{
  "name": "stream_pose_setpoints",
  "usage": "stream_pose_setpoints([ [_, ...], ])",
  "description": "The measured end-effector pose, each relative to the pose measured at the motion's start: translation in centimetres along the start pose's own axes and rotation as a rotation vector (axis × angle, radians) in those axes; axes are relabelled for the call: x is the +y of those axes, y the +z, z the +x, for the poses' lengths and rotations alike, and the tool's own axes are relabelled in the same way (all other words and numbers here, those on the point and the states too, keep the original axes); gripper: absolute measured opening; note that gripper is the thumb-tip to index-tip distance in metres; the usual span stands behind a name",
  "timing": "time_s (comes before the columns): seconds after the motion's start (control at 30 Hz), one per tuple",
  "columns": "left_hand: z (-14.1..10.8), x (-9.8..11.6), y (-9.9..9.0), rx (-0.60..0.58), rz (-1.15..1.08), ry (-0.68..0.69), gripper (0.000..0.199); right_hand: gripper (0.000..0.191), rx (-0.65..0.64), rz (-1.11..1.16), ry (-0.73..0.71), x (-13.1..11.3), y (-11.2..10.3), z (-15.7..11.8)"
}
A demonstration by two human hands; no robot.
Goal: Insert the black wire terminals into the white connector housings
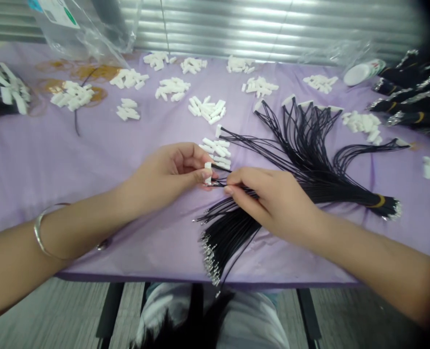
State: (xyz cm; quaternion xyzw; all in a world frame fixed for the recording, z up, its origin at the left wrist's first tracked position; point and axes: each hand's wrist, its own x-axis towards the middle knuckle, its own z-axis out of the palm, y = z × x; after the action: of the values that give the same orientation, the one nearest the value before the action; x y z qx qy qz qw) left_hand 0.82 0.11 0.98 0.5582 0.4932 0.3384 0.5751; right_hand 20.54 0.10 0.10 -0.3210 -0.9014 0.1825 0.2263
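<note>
The left hand (167, 177) pinches a small white plastic connector (208, 173) between thumb and fingers, while the right hand (273, 206) grips a few black wires (220, 183) just beside it, above a yellow-tied wire bundle (345, 194) on the lilac tablecloth (91, 160). Many strands fan out to fitted white connectors (287, 100), while the crimped metal terminals (209, 257) at the near end stand bare. Piles of loose connectors (207, 109) remain across the cloth, with dark tied bundles (400, 97) at the far right.
</note>
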Motion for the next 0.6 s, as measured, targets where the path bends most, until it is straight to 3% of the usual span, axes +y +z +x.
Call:
stream_pose_setpoints([
  [0.27,0.3,-0.4,-0.1,-0.073,-0.299,-0.154,0.012,0.011,-0.064,0.19,0.148,0.7,-0.9,0.5],
  [0.6,0.4,-0.2,0.0,-0.062,-0.294,-0.181,0.012,0.014,-0.189,0.342,0.185,0.8,-1.4,0.7],
])
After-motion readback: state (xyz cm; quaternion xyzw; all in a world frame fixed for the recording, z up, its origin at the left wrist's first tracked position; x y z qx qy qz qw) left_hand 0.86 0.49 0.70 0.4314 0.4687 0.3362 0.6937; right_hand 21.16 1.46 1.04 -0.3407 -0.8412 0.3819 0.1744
